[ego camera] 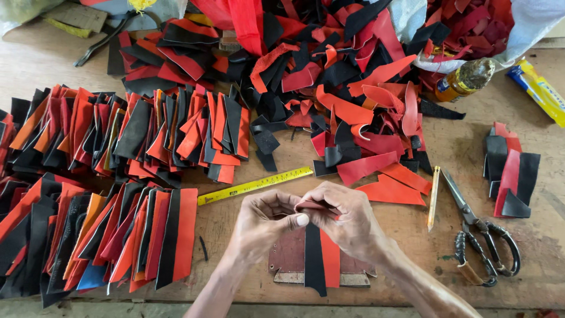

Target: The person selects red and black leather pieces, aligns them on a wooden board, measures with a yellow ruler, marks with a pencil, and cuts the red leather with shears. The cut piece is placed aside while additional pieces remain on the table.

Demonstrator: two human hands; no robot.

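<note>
Both hands meet over a wooden surface (247, 229) — left hand (263, 222) and right hand (347, 224) pinching one red strip (312, 206) above a template (288, 259). Sorted strip stacks (135, 235) lie left; a loose pile (341, 76) remains unsorted — scissors (479, 235) right.

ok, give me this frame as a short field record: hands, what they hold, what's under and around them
left hand: pinches one end of a small red strip
right hand: grips the same strip from the other side
under hands: black strip and red strip lying on a brownish template board
right of hands: pencil, scissors
left of hands: yellow tape measure, sorted rows of red, orange and black strips
behind: loose scrap pile
surface: wooden table
</note>
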